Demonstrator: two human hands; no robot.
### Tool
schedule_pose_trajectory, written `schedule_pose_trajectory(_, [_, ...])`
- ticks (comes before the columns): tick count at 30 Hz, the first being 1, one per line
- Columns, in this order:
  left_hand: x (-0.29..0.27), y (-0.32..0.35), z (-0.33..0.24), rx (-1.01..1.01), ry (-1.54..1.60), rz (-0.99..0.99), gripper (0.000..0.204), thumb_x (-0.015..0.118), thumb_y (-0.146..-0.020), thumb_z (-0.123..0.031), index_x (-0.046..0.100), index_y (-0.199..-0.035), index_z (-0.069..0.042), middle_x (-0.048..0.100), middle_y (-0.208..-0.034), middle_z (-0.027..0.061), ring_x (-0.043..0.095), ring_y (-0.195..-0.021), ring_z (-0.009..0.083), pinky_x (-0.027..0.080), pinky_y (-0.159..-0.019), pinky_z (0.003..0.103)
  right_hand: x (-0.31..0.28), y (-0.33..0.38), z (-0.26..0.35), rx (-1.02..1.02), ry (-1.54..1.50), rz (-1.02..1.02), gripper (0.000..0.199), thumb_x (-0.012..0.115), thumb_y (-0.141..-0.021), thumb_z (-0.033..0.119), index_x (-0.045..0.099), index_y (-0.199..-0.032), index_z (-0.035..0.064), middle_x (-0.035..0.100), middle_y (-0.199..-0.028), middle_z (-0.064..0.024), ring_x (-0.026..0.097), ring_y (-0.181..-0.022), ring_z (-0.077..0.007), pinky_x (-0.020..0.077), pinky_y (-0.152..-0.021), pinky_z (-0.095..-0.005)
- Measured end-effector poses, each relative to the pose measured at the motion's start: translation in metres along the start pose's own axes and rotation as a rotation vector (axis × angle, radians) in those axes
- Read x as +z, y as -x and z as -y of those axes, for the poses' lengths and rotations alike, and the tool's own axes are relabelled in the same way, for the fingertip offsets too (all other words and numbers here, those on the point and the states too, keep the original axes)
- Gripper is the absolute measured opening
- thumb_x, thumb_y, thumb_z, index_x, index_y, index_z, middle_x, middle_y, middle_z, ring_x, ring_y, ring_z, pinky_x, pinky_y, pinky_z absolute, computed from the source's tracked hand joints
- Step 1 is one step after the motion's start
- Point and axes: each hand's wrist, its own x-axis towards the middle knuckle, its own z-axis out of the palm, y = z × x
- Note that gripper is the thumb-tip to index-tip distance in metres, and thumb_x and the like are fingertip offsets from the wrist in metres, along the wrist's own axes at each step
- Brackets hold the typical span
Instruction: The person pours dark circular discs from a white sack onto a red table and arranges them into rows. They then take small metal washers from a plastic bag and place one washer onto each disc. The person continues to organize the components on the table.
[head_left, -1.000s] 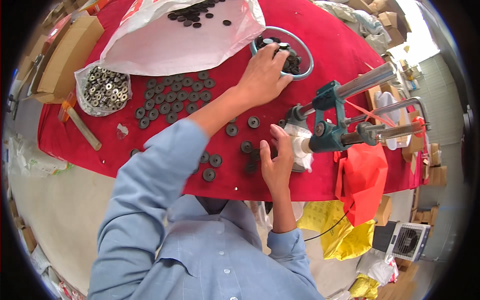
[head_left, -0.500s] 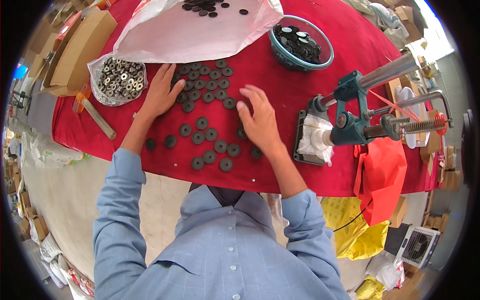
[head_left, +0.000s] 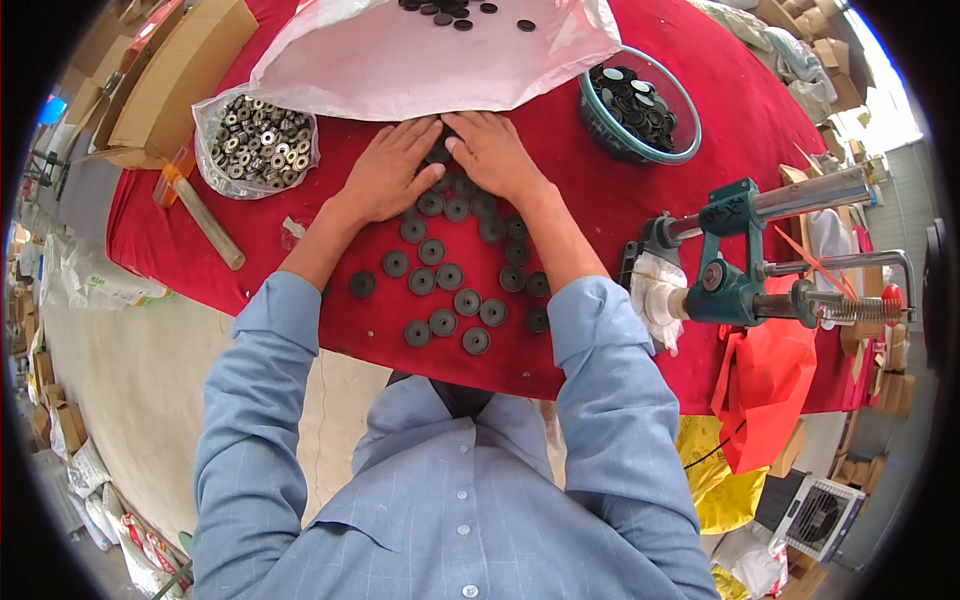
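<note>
Many black round discs with a raised centre point(head_left: 467, 302) lie flat and loosely spread on the red cloth. My left hand point(head_left: 392, 172) rests on the far part of the group, fingers stretched out. Beside it my right hand point(head_left: 497, 157) lies with its fingers extended too, tips close to the left hand's. Both sets of fingertips reach the near edge of a white sack point(head_left: 430, 82), which has more black discs on it at the far end. Between the hands a few discs show; others are hidden under the palms and fingers.
A clear bag of metal rings point(head_left: 262, 147) sits left, near a cardboard box point(head_left: 178, 92) and a wooden-handled tool point(head_left: 208, 222). On the right stand a teal-rimmed bowl point(head_left: 688, 142) of black discs and a green hand press point(head_left: 725, 270). A red bag point(head_left: 775, 390) hangs off the table's edge.
My right hand has swung left and away from me, up to the sack's edge. My left hand has shifted right over the discs. The whole view has moved slightly.
</note>
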Motion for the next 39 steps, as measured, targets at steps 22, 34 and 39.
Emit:
schedule_pose_trajectory(22, [-0.059, 0.206, -0.076, -0.380, 0.100, -0.047, 0.096, 0.072, -0.101, -0.045, 0.024, -0.168, 0.004, 0.023, -0.176, 0.0281, 0.021, -0.163, 0.0463, 0.024, -0.131, 0.055, -0.062, 0.235, 0.151, 0.359, -0.063, -0.046, 0.097, 0.084, -0.090, 0.039, 0.036, -0.162, -0.0046, 0.028, -0.170, -0.0340, 0.029, -0.158, -0.0515, 0.0295, -0.126, -0.0582])
schedule_pose_trajectory(34, [-0.019, 0.115, -0.101, -0.235, 0.020, -0.051, 0.095, 0.071, -0.101, -0.047, 0.025, -0.169, 0.002, 0.019, -0.177, 0.0267, 0.018, -0.165, 0.0439, 0.020, -0.132, 0.054, -0.021, 0.190, 0.142, 0.384, 0.222, -0.139, 0.093, 0.081, -0.090, 0.051, 0.043, -0.159, 0.0007, 0.034, -0.168, -0.0258, 0.030, -0.157, -0.0469, 0.0271, -0.124, -0.0647])
schedule_pose_trajectory(39, [-0.038, 0.134, -0.065, -0.353, 0.053, -0.157, 0.082, 0.067, -0.105, -0.041, 0.033, -0.165, 0.004, 0.028, -0.174, 0.0276, 0.026, -0.162, 0.0438, 0.024, -0.130, 0.056, -0.038, 0.211, 0.147, 0.408, 0.123, -0.155, 0.085, 0.079, -0.093, 0.042, 0.044, -0.158, -0.0003, 0.036, -0.167, -0.0264, 0.031, -0.157, -0.0470, 0.0273, -0.125, -0.0631])
